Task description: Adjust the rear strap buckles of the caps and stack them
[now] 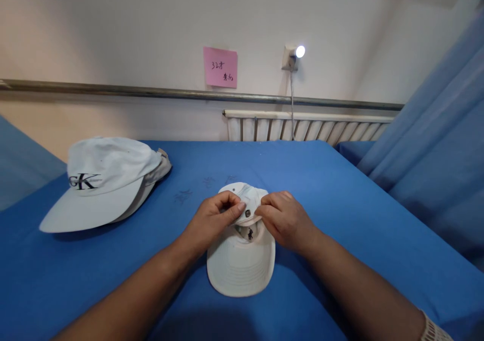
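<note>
A white baseball cap lies in front of me on the blue cloth, its brim pointing toward me. A small dark logo shows at the front of its crown, and a round metal piece sits near the crown's upper part. My left hand pinches the cap's fabric between thumb and forefinger, left of the metal piece. On the other side, my right hand is closed on the cap's edge, its fingertips partly hidden.
Stacked white caps, the top one with black letters, rest at the left of the blue-covered table. Behind stand a radiator, a metal rail and a socket with a lit lamp. Blue curtains hang at the right.
</note>
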A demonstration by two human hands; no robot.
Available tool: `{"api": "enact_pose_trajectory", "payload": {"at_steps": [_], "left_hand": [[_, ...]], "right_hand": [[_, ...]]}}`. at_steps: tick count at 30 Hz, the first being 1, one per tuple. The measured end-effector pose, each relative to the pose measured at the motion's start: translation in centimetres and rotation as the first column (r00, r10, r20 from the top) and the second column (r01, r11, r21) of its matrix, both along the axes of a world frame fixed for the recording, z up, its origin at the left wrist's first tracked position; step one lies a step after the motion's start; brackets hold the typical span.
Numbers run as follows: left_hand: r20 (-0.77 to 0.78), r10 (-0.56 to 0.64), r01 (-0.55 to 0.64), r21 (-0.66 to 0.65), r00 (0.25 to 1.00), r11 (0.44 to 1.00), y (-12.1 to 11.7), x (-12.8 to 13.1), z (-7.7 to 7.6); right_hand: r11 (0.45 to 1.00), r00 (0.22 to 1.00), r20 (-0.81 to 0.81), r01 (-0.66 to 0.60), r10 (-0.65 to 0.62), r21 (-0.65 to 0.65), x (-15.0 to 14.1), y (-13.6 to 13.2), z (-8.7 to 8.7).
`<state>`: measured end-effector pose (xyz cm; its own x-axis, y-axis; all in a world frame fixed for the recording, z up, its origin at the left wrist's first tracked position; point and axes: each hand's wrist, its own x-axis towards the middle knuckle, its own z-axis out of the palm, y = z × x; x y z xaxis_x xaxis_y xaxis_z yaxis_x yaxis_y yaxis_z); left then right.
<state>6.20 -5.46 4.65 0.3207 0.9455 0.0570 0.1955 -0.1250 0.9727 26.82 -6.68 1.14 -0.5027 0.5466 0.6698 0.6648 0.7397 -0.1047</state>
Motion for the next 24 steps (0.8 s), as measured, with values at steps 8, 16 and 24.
{"api": "enact_pose_trajectory", "payload": {"at_steps": [8,16,24], "left_hand": [[0.074,-0.004,0.011,-0.091,0.997,0.996,0.17,-0.07,-0.33],[0.124,-0.009,0.023,-0.116,0.992,0.993,-0.01,-0.03,-0.59],[0.13,0.042,-0.02,-0.165,0.991,0.986,-0.16,0.27,-0.26]], "right_hand": [[1.0,1.0,-0.031,-0.004,0.004,0.0,0.24,0.11,-0.21],[1.0,0.998,-0.052,-0.022,0.021,-0.018,0.19,-0.03,-0.47],[1.0,0.998,-0.053,-0.019,0.018,-0.006,0.15,-0.19,-0.44]]}}
